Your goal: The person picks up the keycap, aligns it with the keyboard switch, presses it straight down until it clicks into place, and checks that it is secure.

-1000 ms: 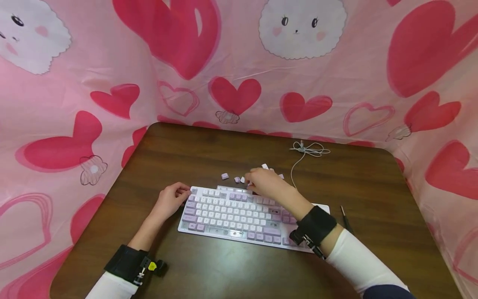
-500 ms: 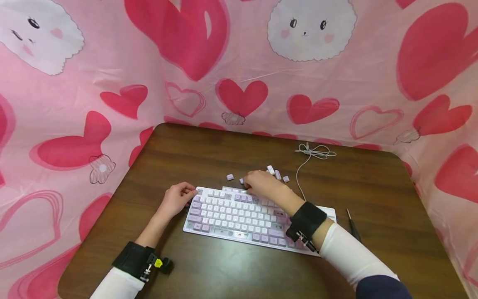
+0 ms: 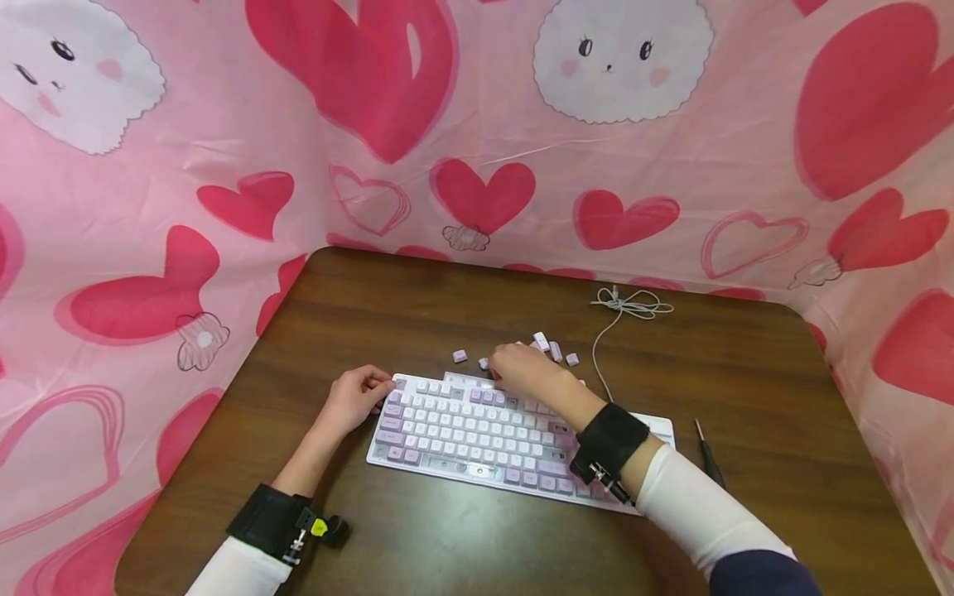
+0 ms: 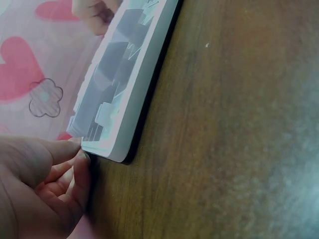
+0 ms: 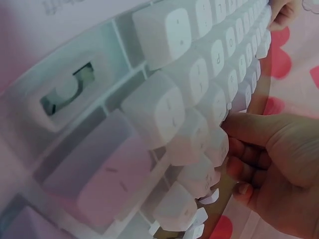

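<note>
A white and lilac keyboard (image 3: 465,434) with a translucent strip along its back lies on the brown table. My left hand (image 3: 356,393) pinches its back left corner; in the left wrist view the thumb and fingers (image 4: 72,174) close at that corner. My right hand (image 3: 525,370) reaches over the keyboard to its back edge. In the right wrist view its fingers (image 5: 243,169) are curled beside the rear keys, with a digit's tip at the edge. I cannot tell whether it pinches a keycap there. Several loose lilac and white keycaps (image 3: 460,356) lie behind the keyboard, some partly covered by the right hand.
A bundled pale cable (image 3: 633,306) lies at the back right and runs to the keyboard. Right of the keyboard lies a thin tool with a dark handle (image 3: 711,465). Pink heart-patterned cloth (image 3: 477,124) hangs around the table (image 3: 387,306).
The view has shifted slightly. My right hand has slid a little left along the keyboard's back edge, uncovering keycaps behind its wrist side. My left hand stays at the corner.
</note>
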A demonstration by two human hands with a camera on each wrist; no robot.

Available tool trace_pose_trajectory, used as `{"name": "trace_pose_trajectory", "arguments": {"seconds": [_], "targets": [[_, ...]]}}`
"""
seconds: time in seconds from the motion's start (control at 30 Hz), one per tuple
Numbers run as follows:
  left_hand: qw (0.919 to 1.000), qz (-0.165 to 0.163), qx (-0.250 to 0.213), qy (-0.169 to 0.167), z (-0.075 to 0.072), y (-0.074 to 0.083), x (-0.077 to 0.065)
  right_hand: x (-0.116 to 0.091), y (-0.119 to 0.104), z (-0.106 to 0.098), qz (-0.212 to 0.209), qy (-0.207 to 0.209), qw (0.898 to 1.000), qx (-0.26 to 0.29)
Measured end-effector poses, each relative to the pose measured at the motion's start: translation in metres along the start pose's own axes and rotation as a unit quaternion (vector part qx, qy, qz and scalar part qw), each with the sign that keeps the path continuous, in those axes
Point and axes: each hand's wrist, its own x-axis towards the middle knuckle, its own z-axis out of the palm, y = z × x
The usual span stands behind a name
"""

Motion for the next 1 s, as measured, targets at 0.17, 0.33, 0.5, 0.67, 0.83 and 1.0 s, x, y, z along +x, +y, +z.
{"name": "trace_pose_trajectory", "arguments": {"seconds": [0.17, 0.33, 0.5, 0.67, 0.83, 1.0], "targets": [[1.0000, 0.003, 0.003, 0.004, -0.003, 0.000, -0.001, -0.001, 0.001, 0.000, -0.009, 0.006, 1.000, -0.008], [1.0000, 0.005, 0.007, 0.004, -0.004, 0.000, -0.002, -0.003, 0.004, 0.001, -0.012, 0.009, 1.000, 0.012], [0.9999, 0.009, 0.012, 0.003, -0.002, -0.001, -0.001, -0.006, 0.007, 0.001, -0.001, 0.011, 1.000, 0.022], [0.9999, 0.006, 0.012, 0.003, -0.002, 0.001, -0.001, -0.008, 0.008, -0.001, 0.007, 0.016, 1.000, 0.021], [0.9999, 0.007, 0.012, -0.004, -0.003, 0.002, -0.001, -0.014, 0.010, -0.002, 0.005, 0.051, 0.998, 0.026], [0.9997, 0.003, -0.008, -0.021, -0.005, 0.003, -0.002, -0.027, 0.014, -0.003, 0.006, 0.089, 0.995, 0.036]]}}
